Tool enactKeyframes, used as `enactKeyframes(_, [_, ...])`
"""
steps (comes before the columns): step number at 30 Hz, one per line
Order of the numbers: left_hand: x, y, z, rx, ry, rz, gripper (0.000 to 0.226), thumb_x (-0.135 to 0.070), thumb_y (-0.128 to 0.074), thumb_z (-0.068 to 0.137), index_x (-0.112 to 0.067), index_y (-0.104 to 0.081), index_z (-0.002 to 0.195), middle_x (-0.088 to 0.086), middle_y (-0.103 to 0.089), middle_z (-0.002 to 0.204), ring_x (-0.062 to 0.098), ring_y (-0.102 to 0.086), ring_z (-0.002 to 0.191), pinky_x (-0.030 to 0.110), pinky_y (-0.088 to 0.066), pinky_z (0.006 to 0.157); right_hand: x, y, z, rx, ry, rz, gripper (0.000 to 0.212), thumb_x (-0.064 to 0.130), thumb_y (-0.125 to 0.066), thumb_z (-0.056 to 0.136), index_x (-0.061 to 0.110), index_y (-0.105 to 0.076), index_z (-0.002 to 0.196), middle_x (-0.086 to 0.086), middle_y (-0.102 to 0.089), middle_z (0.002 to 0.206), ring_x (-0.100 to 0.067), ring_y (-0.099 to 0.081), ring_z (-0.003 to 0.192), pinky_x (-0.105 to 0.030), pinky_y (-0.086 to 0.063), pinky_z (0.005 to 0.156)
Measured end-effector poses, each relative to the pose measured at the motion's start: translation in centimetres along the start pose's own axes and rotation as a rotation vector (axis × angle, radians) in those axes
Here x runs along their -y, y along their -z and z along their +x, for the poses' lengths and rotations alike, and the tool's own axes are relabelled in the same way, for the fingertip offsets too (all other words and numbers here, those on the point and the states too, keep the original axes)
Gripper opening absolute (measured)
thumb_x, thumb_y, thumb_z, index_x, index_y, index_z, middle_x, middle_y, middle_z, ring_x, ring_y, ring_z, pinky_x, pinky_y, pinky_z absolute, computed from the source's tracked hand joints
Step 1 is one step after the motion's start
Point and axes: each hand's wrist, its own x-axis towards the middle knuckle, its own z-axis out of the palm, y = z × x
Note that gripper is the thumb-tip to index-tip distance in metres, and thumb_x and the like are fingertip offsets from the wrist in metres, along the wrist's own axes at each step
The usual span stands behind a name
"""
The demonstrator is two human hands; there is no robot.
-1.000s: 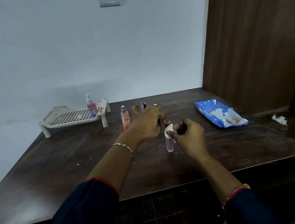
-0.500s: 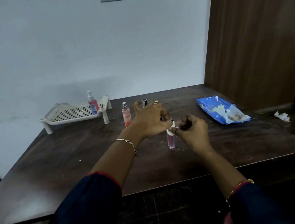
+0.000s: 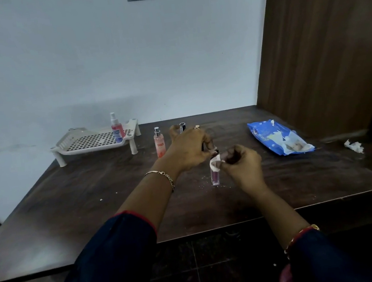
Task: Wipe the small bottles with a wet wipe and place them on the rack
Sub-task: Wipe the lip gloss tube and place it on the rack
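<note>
Still gripped pink bottle point(image 3: 215, 177) by cap with left hand point(image 3: 190, 148), right of rack point(image 3: 87, 150). Kept wet wipe point(image 3: 214, 162) pinched in right hand point(image 3: 241, 164); wiping unfinished.

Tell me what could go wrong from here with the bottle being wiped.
The slim purple bottle stands on the table, gripped only near its cap by the left hand; the right hand pinching the wipe against it might tip it or make it slip. The peach bottle and dark-capped bottle stand close by the left hand, so a move toward the rack may knock them over.
</note>
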Motion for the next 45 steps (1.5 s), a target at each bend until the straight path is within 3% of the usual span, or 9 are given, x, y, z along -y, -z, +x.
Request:
enactKeyframes(4, [0.1,0.0,0.2,-0.011,-0.011,0.019,0.009,-0.037,-0.068,0.081,-0.03,-0.062,0.079,-0.015,-0.064,0.089,0.008,-0.054,0.109,0.046,-0.01,0.106,-0.3,-0.2,-0.2,0.009,-0.015,0.093,0.035,0.007,-0.087,0.059,0.019,-0.054,0.063,0.01,-0.062,0.061,-0.001,-0.057,0.059,-0.02,-0.049,0.063])
enactKeyframes(10, [-0.1,0.4,0.6,0.011,-0.047,0.032,0.01,-0.034,-0.069,0.08,-0.025,-0.067,0.081,-0.016,-0.065,0.086,0.006,-0.058,0.099,0.043,-0.01,0.104,-2.5,-0.4,-1.4,0.171,-0.114,-0.103,0.03,0.011,-0.089,0.057,0.018,-0.061,0.067,0.006,-0.067,0.068,-0.009,-0.067,0.068,-0.018,-0.052,0.06])
enactKeyframes(14, [0.1,0.9,0.9,0.047,-0.101,0.058,0.004,-0.029,-0.067,0.081,-0.025,-0.067,0.084,-0.015,-0.068,0.092,0.006,-0.059,0.101,0.043,-0.011,0.103,-1.8,-0.3,-1.2,0.096,-0.135,0.121,0.024,0.0,-0.084,0.062,-0.003,-0.065,0.077,-0.017,-0.071,0.08,-0.028,-0.069,0.077,-0.039,-0.056,0.074])
enactKeyframes(17, [0.0,1.4,1.0,0.095,-0.104,0.066,0.005,-0.022,-0.064,0.083,-0.027,-0.065,0.083,-0.017,-0.065,0.088,0.008,-0.058,0.102,0.045,-0.009,0.107,-0.3,0.3,-0.7,0.053,-0.132,0.306,0.026,-0.007,-0.079,0.066,-0.015,-0.058,0.078,-0.019,-0.066,0.082,-0.024,-0.061,0.072,-0.031,-0.052,0.069])
enactKeyframes(21, [0.2,1.6,1.0,0.091,-0.089,0.06,0.01,-0.016,-0.062,0.083,-0.024,-0.068,0.086,-0.016,-0.068,0.092,0.006,-0.059,0.103,0.045,-0.008,0.11,1.6,0.5,0.2,0.036,-0.075,0.365,0.03,-0.009,-0.077,0.068,0.012,-0.055,0.062,-0.011,-0.061,0.075,-0.005,-0.057,0.062,-0.013,-0.049,0.06])
enactKeyframes(27, [0.4,1.2,0.4,0.05,-0.064,-0.014,0.004,-0.022,-0.07,0.079,-0.024,-0.068,0.082,-0.013,-0.071,0.092,0.004,-0.061,0.097,0.031,-0.009,0.104,-0.1,-0.1,-0.5,0.123,-0.11,0.409,0.035,-0.013,-0.075,0.067,0.015,-0.056,0.059,0.003,-0.062,0.063,0.002,-0.058,0.056,-0.02,-0.052,0.064])
enactKeyframes(32, [-0.1,1.6,0.6,0.07,-0.055,0.025,0.006,-0.02,-0.07,0.079,-0.025,-0.069,0.083,-0.016,-0.069,0.086,0.003,-0.06,0.096,0.037,-0.013,0.107,-0.4,0.1,-0.6,0.193,-0.112,0.407,0.028,-0.012,-0.076,0.065,0.014,-0.066,0.062,0.007,-0.068,0.057,-0.002,-0.063,0.056,-0.017,-0.052,0.058])
enactKeyframes(38, [-0.2,1.6,0.7,0.057,-0.049,0.036,0.009,-0.018,-0.065,0.079,-0.025,-0.069,0.078,-0.02,-0.056,0.07,0.006,-0.061,0.094,0.035,-0.016,0.106,1.0,-0.1,0.5,0.094,-0.07,0.497,0.029,-0.008,-0.074,0.071,0.013,-0.058,0.058,0.002,-0.062,0.06,0.001,-0.059,0.056,-0.014,-0.05,0.058])
enactKeyframes(45, [0.0,1.3,0.4,0.049,-0.055,0.001,0.006,-0.019,-0.067,0.08,-0.024,-0.068,0.08,-0.018,-0.066,0.082,0.004,-0.061,0.095,0.037,-0.013,0.109,-0.5,-0.1,-0.7,0.156,-0.185,0.536,0.03,-0.01,-0.07,0.074,0.014,-0.062,0.058,0.008,-0.066,0.057,-0.002,-0.061,0.057,-0.017,-0.05,0.06])
